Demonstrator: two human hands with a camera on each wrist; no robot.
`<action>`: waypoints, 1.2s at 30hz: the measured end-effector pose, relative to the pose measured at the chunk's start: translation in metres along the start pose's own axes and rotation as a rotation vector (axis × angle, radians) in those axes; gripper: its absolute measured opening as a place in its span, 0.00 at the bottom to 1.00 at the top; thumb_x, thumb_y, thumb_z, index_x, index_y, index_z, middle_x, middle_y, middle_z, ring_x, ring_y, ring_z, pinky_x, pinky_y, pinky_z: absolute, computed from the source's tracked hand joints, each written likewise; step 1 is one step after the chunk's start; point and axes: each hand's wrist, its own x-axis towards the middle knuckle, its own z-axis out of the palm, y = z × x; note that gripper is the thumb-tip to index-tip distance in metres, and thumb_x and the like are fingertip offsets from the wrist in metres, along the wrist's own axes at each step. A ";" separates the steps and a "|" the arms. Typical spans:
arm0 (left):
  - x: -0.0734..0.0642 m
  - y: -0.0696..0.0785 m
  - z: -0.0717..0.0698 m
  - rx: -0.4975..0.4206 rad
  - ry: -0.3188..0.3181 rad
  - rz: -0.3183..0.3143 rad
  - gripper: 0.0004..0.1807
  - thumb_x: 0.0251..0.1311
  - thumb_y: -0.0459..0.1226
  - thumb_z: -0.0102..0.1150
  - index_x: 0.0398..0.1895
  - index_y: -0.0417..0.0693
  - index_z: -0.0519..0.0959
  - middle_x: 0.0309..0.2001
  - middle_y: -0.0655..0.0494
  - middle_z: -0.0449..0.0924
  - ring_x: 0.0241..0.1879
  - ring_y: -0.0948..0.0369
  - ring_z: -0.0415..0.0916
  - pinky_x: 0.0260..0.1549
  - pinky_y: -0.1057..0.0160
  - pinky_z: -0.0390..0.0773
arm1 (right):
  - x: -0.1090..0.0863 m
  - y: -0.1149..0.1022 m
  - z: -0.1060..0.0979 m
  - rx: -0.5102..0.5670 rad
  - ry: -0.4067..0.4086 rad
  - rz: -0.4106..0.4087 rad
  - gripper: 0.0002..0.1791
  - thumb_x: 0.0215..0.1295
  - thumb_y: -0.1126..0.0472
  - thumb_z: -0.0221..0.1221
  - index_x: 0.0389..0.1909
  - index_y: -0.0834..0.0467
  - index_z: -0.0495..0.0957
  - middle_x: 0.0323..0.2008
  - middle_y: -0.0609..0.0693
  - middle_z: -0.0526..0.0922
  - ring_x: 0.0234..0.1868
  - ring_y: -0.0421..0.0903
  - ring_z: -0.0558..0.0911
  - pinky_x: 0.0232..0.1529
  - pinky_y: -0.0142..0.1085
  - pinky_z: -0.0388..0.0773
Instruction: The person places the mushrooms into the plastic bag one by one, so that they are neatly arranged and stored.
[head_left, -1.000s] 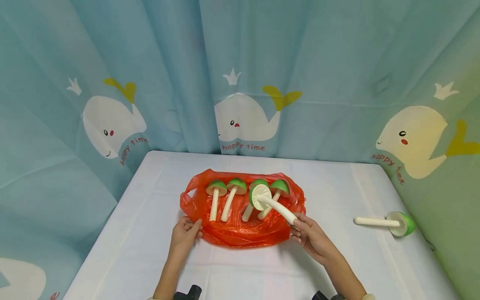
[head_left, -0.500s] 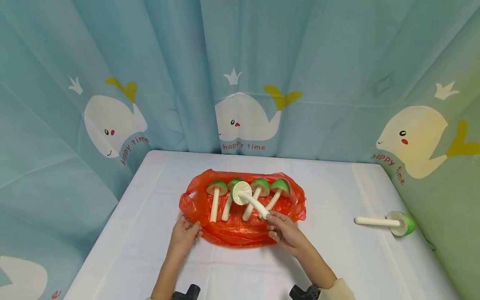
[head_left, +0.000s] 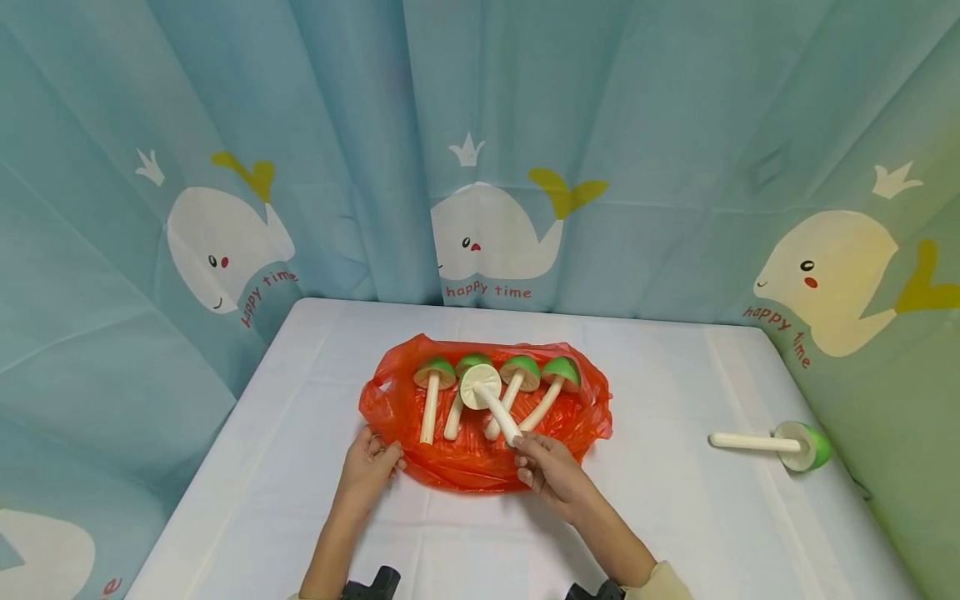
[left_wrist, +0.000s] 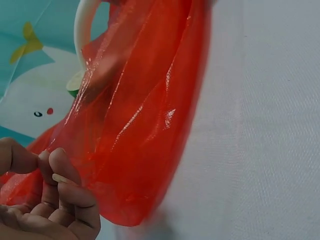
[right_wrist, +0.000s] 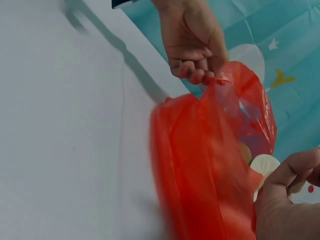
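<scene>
An open red plastic bag (head_left: pixel 465 477) sits mid-table in the head view. Several toy mushrooms with green caps and pale stems, one being a mushroom (head_left: pixel 561 375) on the right side, lie in it in a row. My left hand (head_left: pixel 366 473) pinches the bag's near left edge, also seen in the left wrist view, where fingertips meet on the red film (left_wrist: pixel 135 145). Over the bag, my right hand (head_left: pixel 553 473) grips the stem end of another mushroom (head_left: pixel 480 387), its cap underside facing me. In the right wrist view, the bag partly hides that mushroom.
One more green-capped mushroom (head_left: pixel 802 448) lies at the right side of the white table (head_left: pixel 660 392), stem pointing left. A blue curtain (head_left: pixel 645 100) with whale prints hangs behind and at the sides.
My right hand has moved left with its mushroom, from the bag's right side to above the middle. My left hand stays at the bag's near left edge.
</scene>
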 end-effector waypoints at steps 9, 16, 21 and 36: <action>0.000 0.001 0.002 0.026 0.010 0.010 0.11 0.61 0.27 0.53 0.44 0.34 0.65 0.26 0.48 0.72 0.25 0.54 0.74 0.20 0.69 0.72 | -0.004 0.008 0.000 -0.102 0.073 -0.012 0.19 0.67 0.62 0.55 0.49 0.72 0.64 0.28 0.50 0.72 0.22 0.36 0.69 0.21 0.21 0.69; -0.006 0.005 0.010 0.184 0.075 0.080 0.19 0.58 0.37 0.64 0.35 0.39 0.62 0.19 0.55 0.64 0.18 0.64 0.60 0.18 0.71 0.61 | -0.005 0.000 0.000 -0.348 0.088 -0.020 0.17 0.66 0.58 0.57 0.43 0.70 0.70 0.25 0.51 0.71 0.21 0.39 0.68 0.21 0.25 0.70; -0.006 0.005 0.014 0.265 0.076 0.036 0.20 0.60 0.45 0.62 0.36 0.38 0.65 0.17 0.55 0.68 0.16 0.62 0.63 0.16 0.69 0.64 | -0.006 -0.007 0.000 -0.470 0.049 0.026 0.17 0.63 0.57 0.59 0.42 0.68 0.71 0.25 0.51 0.72 0.21 0.40 0.68 0.20 0.26 0.68; 0.001 -0.004 0.011 0.212 0.005 -0.043 0.16 0.65 0.42 0.55 0.34 0.35 0.70 0.16 0.53 0.70 0.14 0.61 0.66 0.13 0.71 0.69 | -0.001 -0.003 -0.001 -0.477 -0.049 0.026 0.15 0.61 0.62 0.59 0.43 0.68 0.70 0.21 0.49 0.67 0.20 0.40 0.61 0.18 0.27 0.57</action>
